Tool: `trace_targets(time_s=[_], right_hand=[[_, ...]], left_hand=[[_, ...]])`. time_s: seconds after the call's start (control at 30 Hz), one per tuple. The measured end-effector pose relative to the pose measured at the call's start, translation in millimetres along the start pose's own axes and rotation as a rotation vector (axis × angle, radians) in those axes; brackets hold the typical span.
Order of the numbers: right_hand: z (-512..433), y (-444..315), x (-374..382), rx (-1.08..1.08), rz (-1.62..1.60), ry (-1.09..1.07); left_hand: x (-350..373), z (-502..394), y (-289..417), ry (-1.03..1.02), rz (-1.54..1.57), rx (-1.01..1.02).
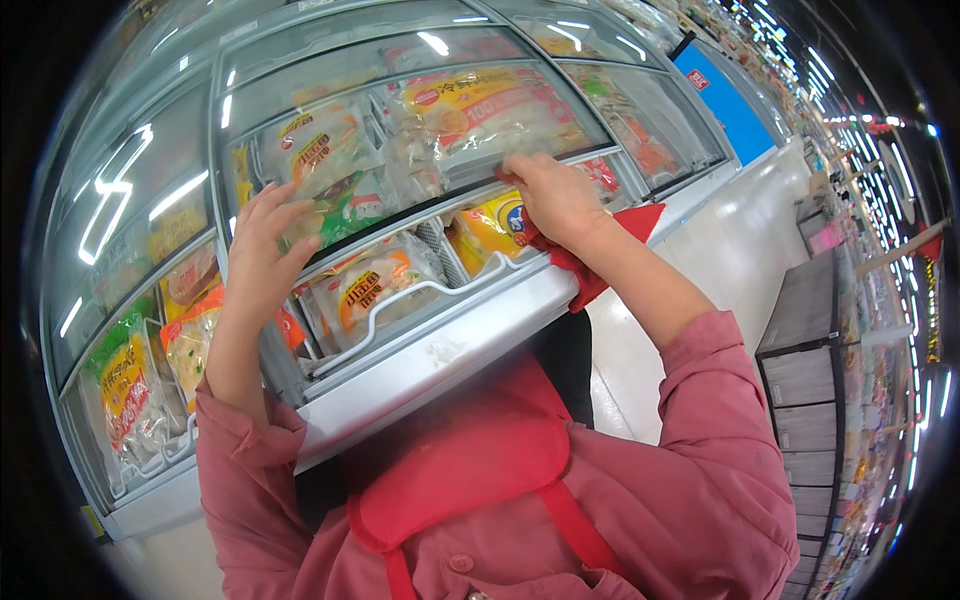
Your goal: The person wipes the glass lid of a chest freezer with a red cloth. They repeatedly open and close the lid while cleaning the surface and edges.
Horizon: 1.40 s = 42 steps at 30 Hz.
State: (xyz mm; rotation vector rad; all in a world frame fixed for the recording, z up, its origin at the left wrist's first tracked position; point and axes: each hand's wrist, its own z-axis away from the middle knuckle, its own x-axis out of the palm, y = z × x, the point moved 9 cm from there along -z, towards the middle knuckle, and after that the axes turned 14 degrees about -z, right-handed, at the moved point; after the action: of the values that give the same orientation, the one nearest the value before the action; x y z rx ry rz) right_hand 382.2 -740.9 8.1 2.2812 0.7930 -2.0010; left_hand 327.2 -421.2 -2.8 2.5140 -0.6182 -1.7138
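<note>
My left hand (271, 241) has its fingers spread over the sliding glass lid (337, 225) of a chest freezer; whether it touches the glass I cannot tell. At the lid's front edge, my right hand (555, 196) bends its fingers around a red cloth (559, 251), which hangs below the wrist over the freezer's front rim. The lid stands partly slid back. In the gap in front of it lie a clear-and-orange bag of frozen food (371, 285) and a yellow bag (491, 229). More bags show through the glass, among them a green one (349, 206).
A white wire basket rim (409, 292) runs inside the freezer's pale front rim (450, 341). At the left, another freezer section holds bagged food (127, 397). A blue freezer panel (720, 97) stands at the upper right, and grey shelving (802, 375) lines the right side of the tiled floor (705, 247).
</note>
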Motion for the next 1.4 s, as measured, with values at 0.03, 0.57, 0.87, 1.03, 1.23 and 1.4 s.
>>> trace_targets(time_s=[0.03,0.57,0.87,1.03,1.23,1.4], right_hand=[[-1,0,1,0.004,-0.001,0.009],[3,8,4,0.166,-0.213,0.104],[3,4,8,0.239,-0.225,0.154],[-4,-29,16,-0.043,-0.134,0.107],[6,-49,9,-0.154,-0.37,0.171],[57,-85,2,-0.314,-0.813,0.307]], left_hand=[[0,0,0,0.001,-0.004,0.0],[0,3,5,-0.006,-0.02,0.003],[0,5,8,0.017,-0.049,0.005],[1,4,7,0.026,-0.056,0.002],[-14,8,8,0.148,0.055,-0.02],[-5,13,38,0.081,0.214,-0.013]])
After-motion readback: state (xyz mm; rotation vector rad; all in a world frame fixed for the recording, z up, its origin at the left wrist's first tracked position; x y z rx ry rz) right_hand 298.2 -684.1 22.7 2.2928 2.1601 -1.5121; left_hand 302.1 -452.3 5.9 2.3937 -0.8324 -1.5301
